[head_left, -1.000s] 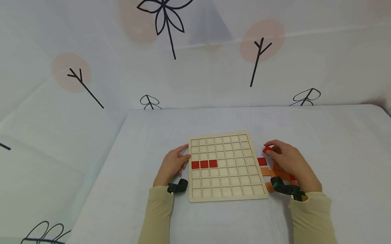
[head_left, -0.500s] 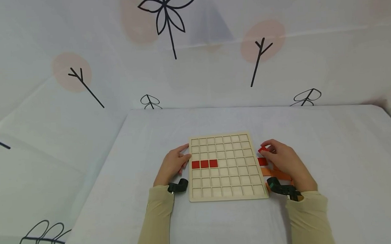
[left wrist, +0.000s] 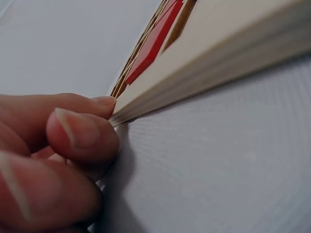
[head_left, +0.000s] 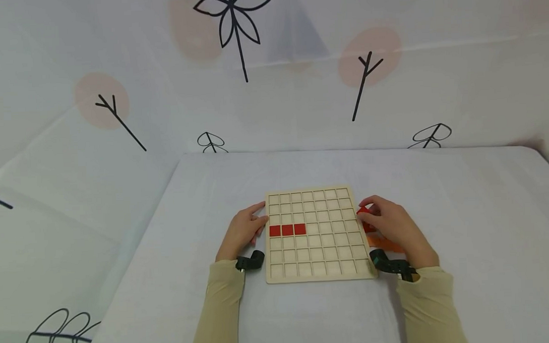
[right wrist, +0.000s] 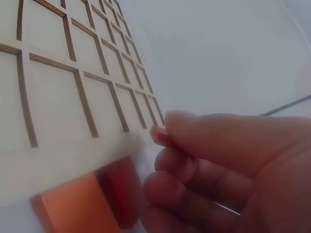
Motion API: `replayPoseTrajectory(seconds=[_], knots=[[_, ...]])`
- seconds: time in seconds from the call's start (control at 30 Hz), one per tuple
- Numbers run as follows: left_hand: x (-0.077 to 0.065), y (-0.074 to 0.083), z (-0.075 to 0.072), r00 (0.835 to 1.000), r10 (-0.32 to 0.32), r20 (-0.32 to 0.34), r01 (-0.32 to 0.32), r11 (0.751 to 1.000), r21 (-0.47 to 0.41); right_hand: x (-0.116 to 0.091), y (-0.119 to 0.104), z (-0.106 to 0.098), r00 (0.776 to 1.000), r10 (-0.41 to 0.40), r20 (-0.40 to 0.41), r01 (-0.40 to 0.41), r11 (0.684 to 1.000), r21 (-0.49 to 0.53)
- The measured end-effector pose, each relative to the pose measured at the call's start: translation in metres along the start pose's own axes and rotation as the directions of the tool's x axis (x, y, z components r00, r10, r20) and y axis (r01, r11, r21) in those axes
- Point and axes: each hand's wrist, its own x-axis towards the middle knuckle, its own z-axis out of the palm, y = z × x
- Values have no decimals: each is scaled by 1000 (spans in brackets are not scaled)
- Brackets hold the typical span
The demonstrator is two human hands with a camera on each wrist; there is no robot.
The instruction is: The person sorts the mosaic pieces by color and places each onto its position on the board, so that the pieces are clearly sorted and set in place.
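A pale wooden grid board (head_left: 305, 280) lies flat, with three red square tiles (head_left: 287, 230) side by side in one row from its left edge. At that edge my left hand (head_left: 240, 233) touches the board's side with its fingertips; the left wrist view has the fingertips right against the rim. Beyond the opposite edge, my right hand (head_left: 396, 225) pinches another red tile (right wrist: 159, 136) between thumb and fingers, close to the board's right border. Most of that tile is covered by the fingers in the right wrist view.
Beside the board's right edge lie an orange tile (right wrist: 80, 206) and a red tile (right wrist: 119, 191), with more orange tiles (head_left: 386, 243) partly under the right hand. The table (head_left: 325, 316) has a white cover. Behind it hangs a patterned cloth (head_left: 272, 106).
My right hand has moved left with the pinched red tile, from beyond the loose tiles to the board's right edge. The left hand and the board stay in place.
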Motion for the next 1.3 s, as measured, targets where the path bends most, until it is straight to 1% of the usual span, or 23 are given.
replayPoseTrajectory(seconds=[0.13, 0.33, 0.57, 1.03, 1.3], knots=[[0, 0, -1, 1000, -1, 2, 1, 1000, -2, 1, -4, 2, 1000, -13, 9, 13, 1000, 7], [-1, 0, -1, 1000, -3, 5, 3, 1000, -7, 2, -8, 8, 999, -54, 6, 53, 998, 15], [-1, 0, -1, 1000, -4, -2, 4, 1000, -9, 3, -13, 13, 995, -101, 4, 101, 995, -21], [0, 0, -1, 1000, 2, 1, -2, 1000, -2, 6, -22, 22, 994, -100, 35, 101, 994, -33], [1, 0, 0, 1000, -2, 1, 2, 1000, 5, 7, -29, 28, 991, -122, 61, 126, 990, -59]])
